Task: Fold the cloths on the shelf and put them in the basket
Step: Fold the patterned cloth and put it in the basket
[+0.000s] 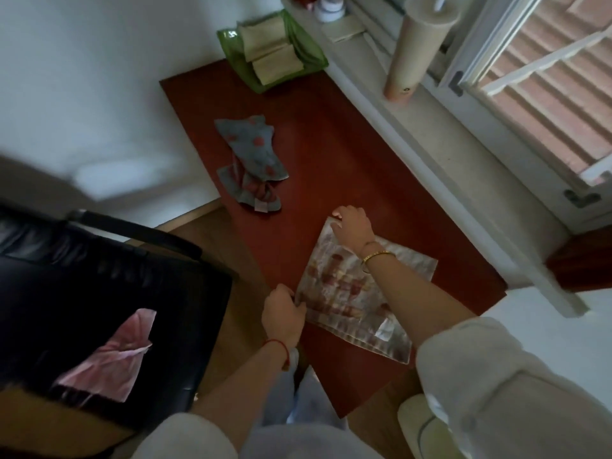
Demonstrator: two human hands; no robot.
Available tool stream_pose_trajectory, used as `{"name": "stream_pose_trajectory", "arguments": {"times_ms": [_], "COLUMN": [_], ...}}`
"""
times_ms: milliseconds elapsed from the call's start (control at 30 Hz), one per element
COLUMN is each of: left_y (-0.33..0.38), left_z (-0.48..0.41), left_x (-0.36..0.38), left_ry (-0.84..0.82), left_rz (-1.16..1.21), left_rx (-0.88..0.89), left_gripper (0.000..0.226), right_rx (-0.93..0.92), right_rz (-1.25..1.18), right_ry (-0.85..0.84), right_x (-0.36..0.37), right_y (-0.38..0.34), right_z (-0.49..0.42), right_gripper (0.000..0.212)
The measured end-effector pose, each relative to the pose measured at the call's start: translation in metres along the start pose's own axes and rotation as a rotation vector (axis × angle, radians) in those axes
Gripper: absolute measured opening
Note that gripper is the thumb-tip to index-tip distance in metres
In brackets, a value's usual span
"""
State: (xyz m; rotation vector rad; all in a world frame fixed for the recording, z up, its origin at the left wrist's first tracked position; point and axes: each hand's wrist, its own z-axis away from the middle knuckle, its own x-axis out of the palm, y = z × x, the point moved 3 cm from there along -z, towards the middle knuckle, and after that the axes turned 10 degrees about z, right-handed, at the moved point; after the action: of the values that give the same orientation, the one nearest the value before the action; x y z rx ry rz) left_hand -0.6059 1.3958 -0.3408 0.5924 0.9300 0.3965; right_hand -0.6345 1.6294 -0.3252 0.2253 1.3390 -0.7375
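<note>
Pale printed cloth point(357, 286) lies flat on red shelf point(331, 154), well short of green basket point(271, 51); left hand point(283, 314) pinches near corner, right hand point(352, 226) pinches far corner: lift both evenly, align edges.

A black chair point(99, 293) fills the lower left of the frame, with a pink paper point(109, 362) lying on its seat. At the upper right, a cardboard tube point(417, 51) stands upright on the white windowsill point(430, 154) beside a window point(546, 81) with slatted shutters. A white jar point(329, 8) sits at the top centre.
</note>
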Motion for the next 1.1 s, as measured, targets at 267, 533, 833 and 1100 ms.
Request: {"name": "stream_pose_trajectory", "arguments": {"times_ms": [267, 533, 833, 1100], "left_y": [0.003, 0.034, 0.130, 0.193], "left_z": [-0.010, -0.016, -0.012, 0.019], "left_x": [-0.001, -0.033, -0.099, -0.152], "left_ry": [-0.036, -0.171, -0.287, -0.540], "left_rz": [-0.105, 0.147, 0.157, -0.080], "left_rx": [0.031, 0.230, 0.751, 0.988], "left_gripper": [0.010, 0.018, 0.028, 0.028], "right_rx": [-0.016, 0.064, 0.131, 0.094], "right_rz": [-0.171, -0.468, -0.517, -0.520], "right_ry": [0.042, 0.285, 0.610, 0.660], "right_x": [0.003, -0.073, -0.162, -0.190], "right_y": [-0.002, 0.034, 0.071, 0.072], "right_z": [-0.002, 0.054, 0.157, 0.250], "right_gripper": [0.010, 0.005, 0.016, 0.023]}}
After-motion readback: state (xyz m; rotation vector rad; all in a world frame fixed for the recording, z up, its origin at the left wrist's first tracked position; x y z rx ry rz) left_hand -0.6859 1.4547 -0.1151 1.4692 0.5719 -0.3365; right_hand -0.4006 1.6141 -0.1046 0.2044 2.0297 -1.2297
